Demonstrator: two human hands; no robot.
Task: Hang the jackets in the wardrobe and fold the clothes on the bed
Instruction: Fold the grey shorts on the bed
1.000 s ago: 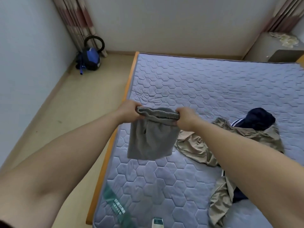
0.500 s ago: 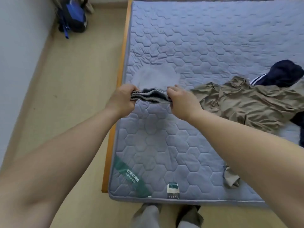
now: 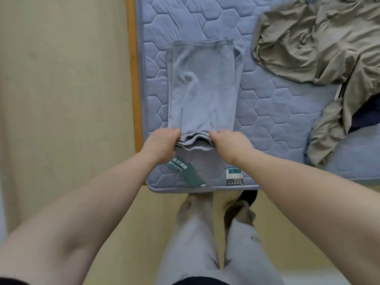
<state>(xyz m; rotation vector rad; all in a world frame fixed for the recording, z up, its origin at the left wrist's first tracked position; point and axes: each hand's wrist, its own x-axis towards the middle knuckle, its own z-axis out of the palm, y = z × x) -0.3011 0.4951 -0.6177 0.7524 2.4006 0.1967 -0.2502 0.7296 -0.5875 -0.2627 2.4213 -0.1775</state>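
Grey trousers (image 3: 202,87), folded lengthwise, lie flat on the blue quilted mattress (image 3: 277,112) near its left edge, stretching away from me. My left hand (image 3: 161,144) grips the left end of their bunched waistband and my right hand (image 3: 229,144) grips the right end. A crumpled khaki garment (image 3: 320,48) sprawls over the mattress to the right, with a dark navy garment (image 3: 366,114) partly hidden under it.
The bed's orange wooden frame (image 3: 133,79) runs along the mattress's left side, with pale wooden floor (image 3: 65,89) beyond. A green label (image 3: 185,171) and a small white tag (image 3: 234,175) sit at the near mattress corner. My legs stand against the bed's foot.
The grey trousers, first hanging in the air from both hands, have been laid flat on the mattress and drawn toward me. My view has tipped down to the bed's near corner.
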